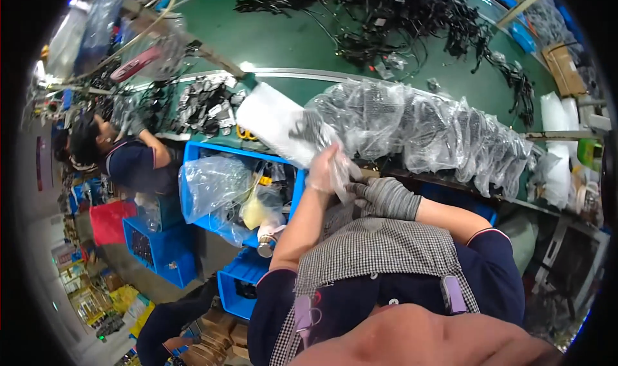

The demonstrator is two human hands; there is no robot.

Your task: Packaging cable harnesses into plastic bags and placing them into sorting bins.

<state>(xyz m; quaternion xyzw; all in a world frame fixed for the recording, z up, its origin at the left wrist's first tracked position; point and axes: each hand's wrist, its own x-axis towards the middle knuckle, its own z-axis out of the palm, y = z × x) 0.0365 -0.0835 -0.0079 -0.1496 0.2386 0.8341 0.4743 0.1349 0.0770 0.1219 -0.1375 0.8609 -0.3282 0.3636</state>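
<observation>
My left hand (324,169), bare, grips a clear plastic bag (343,171) at the near edge of the bench. Something dark (310,127) shows through the plastic; its kind cannot be made out. Beneath it a stack of white foam sheets (270,118) lies slanted on the bench. My right hand (389,197), in a grey knitted glove, is close by with its fingertips closed at the bag's loose end. Just beyond both hands stretches a long row of clear bags (412,125) with dark contents, packed side by side.
Tangled black cables (399,18) cover the bench's far side. Metal parts (206,105) and yellow-handled scissors (244,133) lie left of the foam. A blue crate (187,192) holds plastic bags and odds and ends. A co-worker (132,157) works at the left; another person bends at lower left.
</observation>
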